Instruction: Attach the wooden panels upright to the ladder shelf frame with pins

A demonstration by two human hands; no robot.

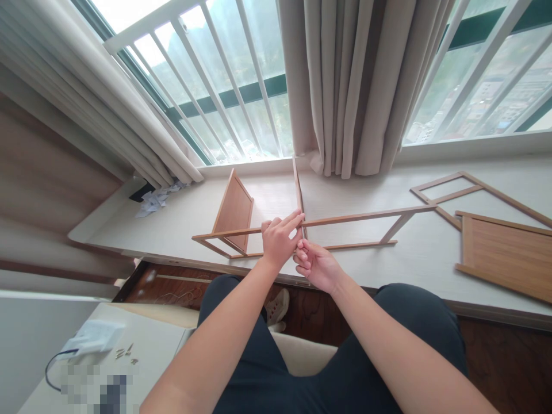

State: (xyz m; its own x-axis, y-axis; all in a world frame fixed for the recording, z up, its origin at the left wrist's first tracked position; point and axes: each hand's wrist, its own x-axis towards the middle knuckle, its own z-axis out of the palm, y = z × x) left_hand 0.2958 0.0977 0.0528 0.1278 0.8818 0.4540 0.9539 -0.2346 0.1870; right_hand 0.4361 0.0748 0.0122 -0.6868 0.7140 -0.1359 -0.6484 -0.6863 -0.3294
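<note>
A wooden side frame (362,218) rests on its long edge on the white ledge, two shelf panels joined across it. One brown panel (235,207) rises from its left part; the other panel (297,184) appears nearly edge-on at the middle. My left hand (279,238) grips the upper rail by that middle panel, fingers reaching over the joint. Just below and to the right, my right hand (318,265) is closed in a pinch close to the same joint. Whatever its fingertips hold is too small to make out.
On the ledge's right lie another wooden frame (472,187) and a slatted panel (509,247). Crumpled white paper (153,202) sits at the far left. Several small screws (125,351) and a white power adapter (97,335) lie on a side table. Curtains (340,86) hang behind.
</note>
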